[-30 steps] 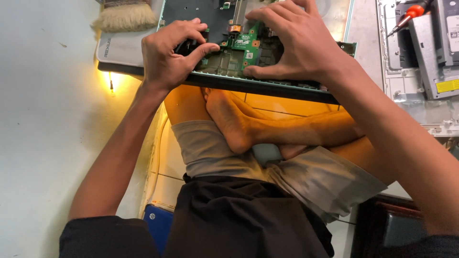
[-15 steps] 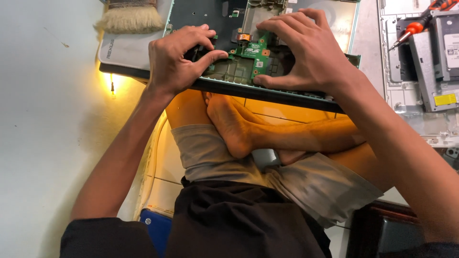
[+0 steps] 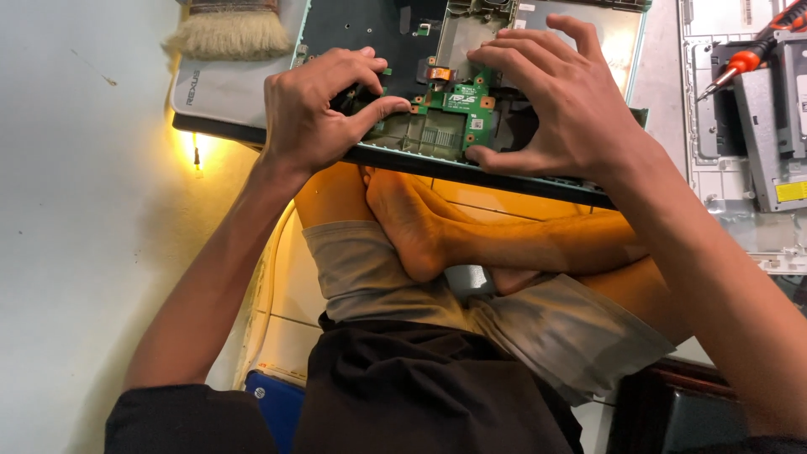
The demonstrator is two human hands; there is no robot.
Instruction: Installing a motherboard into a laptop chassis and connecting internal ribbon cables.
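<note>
An opened laptop base (image 3: pixel 353 29) lies across my crossed legs, its dark inside facing up. A small green circuit board (image 3: pixel 458 105) sits in it near the front rim. My left hand (image 3: pixel 324 109) is curled at the board's left end, thumb and forefinger pinched on its edge over a dark part that my fingers mostly hide. My right hand (image 3: pixel 559 105) arches over the board's right side. Its fingers are spread with the tips on the base, and the thumb rests at the front rim.
A wide bristle brush (image 3: pixel 231 32) lies on a white slab (image 3: pixel 218 88) at the top left. At the right, an orange-handled screwdriver (image 3: pixel 744 60) and a silver metal drive (image 3: pixel 769 126) rest on a white laptop cover (image 3: pixel 714 176). A blue object (image 3: pixel 269 408) sits by my hip.
My right hand's fingers have spread wider and lifted, uncovering more of the green board. My left thumb has closed onto the board's left edge. The view has tilted slightly.
</note>
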